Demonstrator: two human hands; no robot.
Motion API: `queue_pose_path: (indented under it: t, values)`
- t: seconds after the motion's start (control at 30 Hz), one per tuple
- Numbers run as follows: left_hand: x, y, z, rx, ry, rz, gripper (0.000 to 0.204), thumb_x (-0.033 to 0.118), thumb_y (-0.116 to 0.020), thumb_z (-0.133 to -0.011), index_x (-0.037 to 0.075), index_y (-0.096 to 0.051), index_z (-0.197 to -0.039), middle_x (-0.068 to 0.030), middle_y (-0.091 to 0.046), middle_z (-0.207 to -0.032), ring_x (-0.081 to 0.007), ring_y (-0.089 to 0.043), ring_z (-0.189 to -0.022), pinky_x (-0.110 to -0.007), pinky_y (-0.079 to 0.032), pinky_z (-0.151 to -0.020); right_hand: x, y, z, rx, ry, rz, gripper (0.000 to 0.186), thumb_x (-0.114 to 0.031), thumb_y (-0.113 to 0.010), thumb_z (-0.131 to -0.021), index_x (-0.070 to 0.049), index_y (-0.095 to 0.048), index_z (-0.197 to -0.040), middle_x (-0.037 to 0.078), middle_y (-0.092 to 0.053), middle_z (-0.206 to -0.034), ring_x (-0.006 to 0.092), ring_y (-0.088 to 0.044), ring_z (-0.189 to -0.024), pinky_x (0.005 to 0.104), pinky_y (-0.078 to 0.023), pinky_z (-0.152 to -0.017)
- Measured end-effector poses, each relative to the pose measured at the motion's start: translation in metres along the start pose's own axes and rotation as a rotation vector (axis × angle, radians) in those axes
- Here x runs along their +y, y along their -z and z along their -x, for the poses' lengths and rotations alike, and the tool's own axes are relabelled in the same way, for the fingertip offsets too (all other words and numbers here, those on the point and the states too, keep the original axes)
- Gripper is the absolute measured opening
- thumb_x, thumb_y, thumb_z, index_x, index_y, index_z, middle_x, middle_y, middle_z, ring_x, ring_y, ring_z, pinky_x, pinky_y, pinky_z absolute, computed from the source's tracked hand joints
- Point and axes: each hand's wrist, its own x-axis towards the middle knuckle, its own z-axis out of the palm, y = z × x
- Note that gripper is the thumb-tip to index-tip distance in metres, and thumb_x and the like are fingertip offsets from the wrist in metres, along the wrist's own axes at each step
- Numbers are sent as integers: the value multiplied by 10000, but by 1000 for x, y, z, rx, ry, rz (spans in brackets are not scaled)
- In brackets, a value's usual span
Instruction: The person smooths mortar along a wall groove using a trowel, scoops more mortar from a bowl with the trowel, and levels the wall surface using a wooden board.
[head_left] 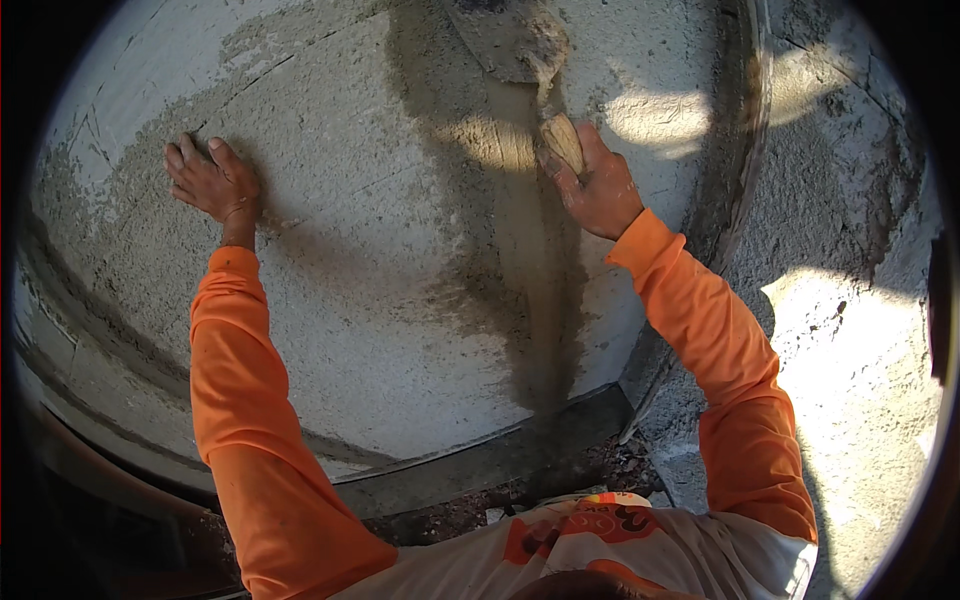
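My right hand (600,190) is closed round the wooden handle of a trowel (515,45). Its wide metal blade, smeared with mortar, lies at the top of a wet, darker strip of mortar (520,240) that runs down the grey cement surface (370,290). The blade's far end is cut off by the upper rim of the picture. Over on the left, my left hand (212,182) rests against the cement with its fingers apart and nothing in it. Both forearms are in orange sleeves.
A raised curved edge (740,130) borders the cement on the right, with rough grey ground (840,180) beyond it. Close to my body, a dark ledge (470,460) runs along the near side, with loose rubble (600,460) next to it. Sunlit patches fall on the right.
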Motion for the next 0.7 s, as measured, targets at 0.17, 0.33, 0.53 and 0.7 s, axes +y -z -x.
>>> queue_pose_path:
  t: [0.17,0.33,0.53,0.7]
  values:
    - [0,-2,1,-3,12,-6,610,436,-339,-918,53,-345,-1393,-173,-227,-1492,-329,-125,-1406,-547,-22,-1106,1,-4,-2,-23,-30,40,430,-281,-592,-880,-43,-415,-1192,234,-634,-828,424,-627,-743,449,-502,-687]
    - [-1,-2,1,6,-4,-16,605,428,-335,-916,50,-355,-1387,-176,-244,-1483,-327,-142,-1401,-545,-31,-1103,11,-12,0,-61,-39,17,433,-293,-585,-882,-41,-409,-1186,233,-633,-821,415,-631,-740,456,-500,-690]
    - [1,-1,0,19,-9,-46,599,416,-333,-907,52,-367,-1381,-183,-265,-1472,-332,-186,-1387,-532,-71,-1097,37,-37,27,-149,-94,47,470,-256,-581,-874,-34,-359,-1223,254,-629,-885,446,-620,-730,475,-508,-680]
    - [2,-7,2,35,-1,-20,600,434,-327,-914,59,-371,-1381,-173,-261,-1476,-326,-179,-1391,-536,-57,-1101,62,-67,98,-224,-145,27,488,-196,-599,-855,-41,-350,-1245,276,-620,-923,474,-606,-771,493,-507,-699]
